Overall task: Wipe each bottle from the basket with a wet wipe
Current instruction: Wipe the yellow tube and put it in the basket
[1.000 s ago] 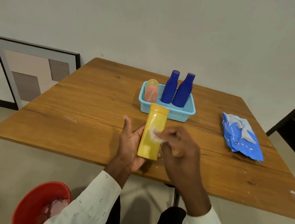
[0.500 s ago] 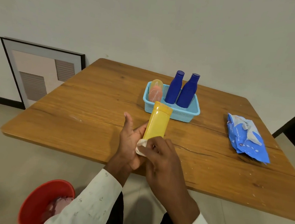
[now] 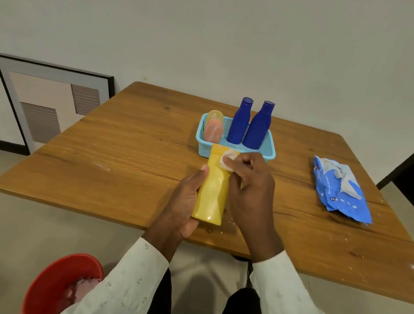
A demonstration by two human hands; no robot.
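**Wet wipe at the cap end of the yellow bottle**

My left hand (image 3: pixel 185 202) grips the yellow bottle (image 3: pixel 211 194) low on its body, thumb along the near side and fingers curled round behind, holding it tilted over the near edge of the wooden table (image 3: pixel 127 145). My right hand (image 3: pixel 248 182) pinches a bunched wet wipe (image 3: pixel 228 158) between thumb and fingertips and presses it on the bottle's shoulder, just under the cap, above my left-hand grip. Just beyond the wipe sits the light blue basket (image 3: pixel 270 153), with two dark blue bottles (image 3: pixel 239 121) (image 3: pixel 259 126) upright and a peach-coloured bottle (image 3: pixel 213 130), possibly clear-capped. Well right of my right hand lies the blue wipes pack (image 3: pixel 342 189). Below my left sleeve, on the floor, is a red bin (image 3: pixel 49 285).
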